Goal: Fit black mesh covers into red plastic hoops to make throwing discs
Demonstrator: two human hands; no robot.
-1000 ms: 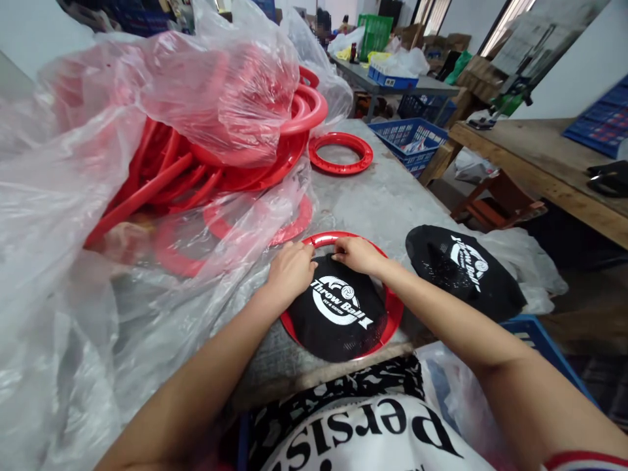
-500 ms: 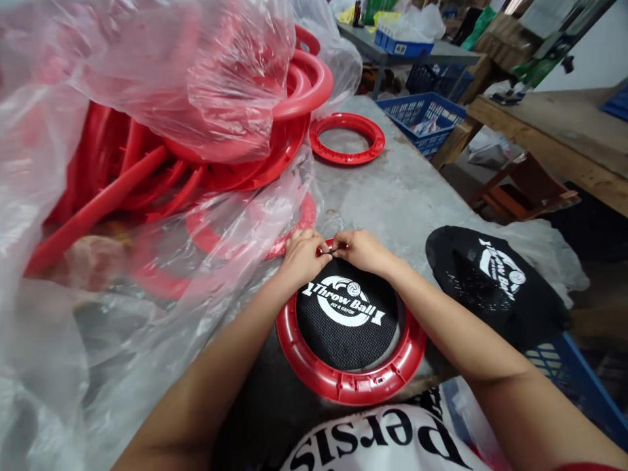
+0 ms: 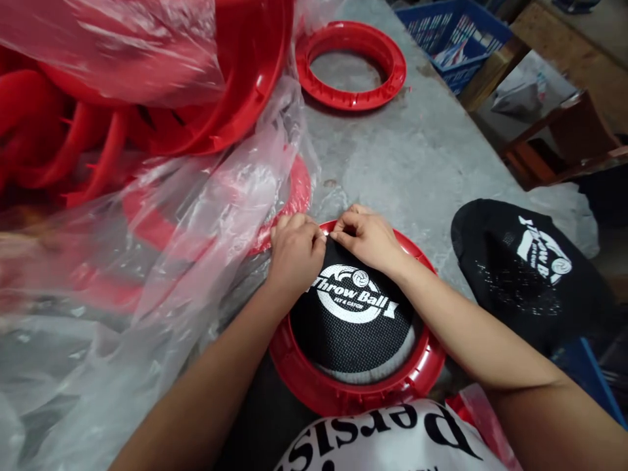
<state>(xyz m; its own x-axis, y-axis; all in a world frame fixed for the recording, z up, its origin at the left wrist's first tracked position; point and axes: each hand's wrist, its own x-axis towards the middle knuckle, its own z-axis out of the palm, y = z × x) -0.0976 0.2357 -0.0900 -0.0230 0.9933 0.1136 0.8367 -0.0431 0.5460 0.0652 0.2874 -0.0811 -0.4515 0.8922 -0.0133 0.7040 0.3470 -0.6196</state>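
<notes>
A red plastic ring (image 3: 314, 386) lies in front of me at the near edge of the table. Across its opening is a round black mesh disc (image 3: 343, 350) printed "Throw Ball" in white. Both my hands meet at the far side of the ring. The fingers of my left hand (image 3: 297, 252) are closed on the mesh's far edge. Just right of it, my right hand (image 3: 367, 241) pinches the same edge between thumb and forefinger. A pale gap shows between mesh and ring at the near side.
To the right lies a pile of black printed mesh discs (image 3: 510, 275). Red rings under clear plastic sheeting (image 3: 171, 288) fill the left side. Another red ring (image 3: 353, 98) lies farther back on the grey table (image 3: 392, 157). Blue crates (image 3: 454, 39) stand beyond the right edge.
My view has tilted down and closer. Both hands stay at the ring's far side, still on the mesh edge; the mesh's near edge now sits farther from the ring.
</notes>
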